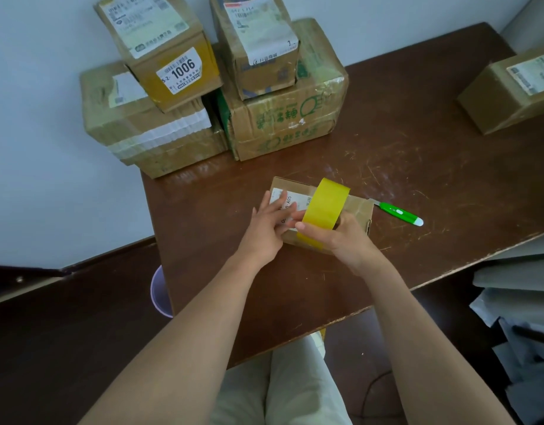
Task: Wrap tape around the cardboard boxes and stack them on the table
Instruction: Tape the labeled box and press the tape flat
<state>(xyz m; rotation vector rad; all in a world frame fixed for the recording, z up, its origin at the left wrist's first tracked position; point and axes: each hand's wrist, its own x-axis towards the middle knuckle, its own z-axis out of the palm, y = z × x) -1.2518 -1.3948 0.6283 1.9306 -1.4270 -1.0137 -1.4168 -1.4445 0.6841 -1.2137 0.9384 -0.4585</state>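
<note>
A small cardboard box (358,210) with a white label lies near the front of the brown table (417,167). On it stands a yellow tape roll (327,204), on edge. My right hand (341,237) grips the roll from the near side, thumb across its yellow face. With straight fingers, my left hand (269,225) presses flat on the box's label, left of the roll. At the table's back left, four taped boxes stand two on two: one numbered 1006 (166,53) and a tall one (258,47) sit on two larger ones (154,139), (289,118).
A green and white utility knife (399,212) lies on the table just right of the small box. Another cardboard box (509,93) sits at the far right edge. A lilac bin (160,292) stands on the floor left of the table. Grey sheets are piled at the right.
</note>
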